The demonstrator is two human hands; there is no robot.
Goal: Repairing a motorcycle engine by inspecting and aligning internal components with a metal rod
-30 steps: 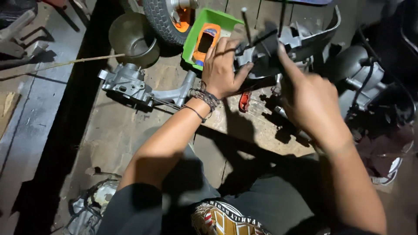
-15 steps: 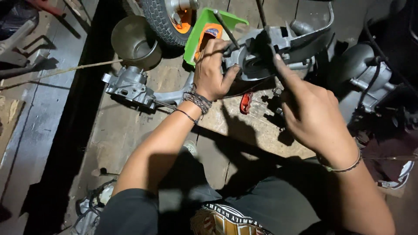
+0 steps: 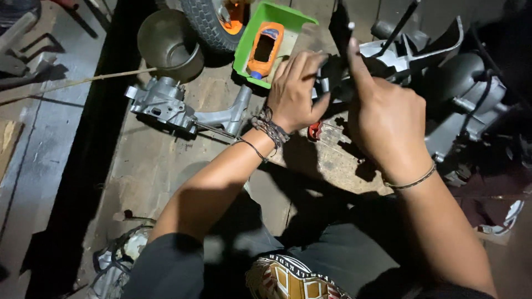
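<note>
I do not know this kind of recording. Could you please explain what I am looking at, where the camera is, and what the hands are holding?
There is no machine here: a person works with two bare hands, and the camera sits on their head, looking down. The left hand and the right hand both grip a dark grey engine part; what exactly the fingers pinch is too dark to tell. On the worn wooden floor lie a silver metal casing, a round metal pot, a tyre and a green tray holding an orange bottle. A small red object lies below the left hand.

Braided cord bracelets on left wrist (image 3: 270, 128), thin bracelet on right wrist (image 3: 411, 181) — dark sleeves, dark trousers.
</note>
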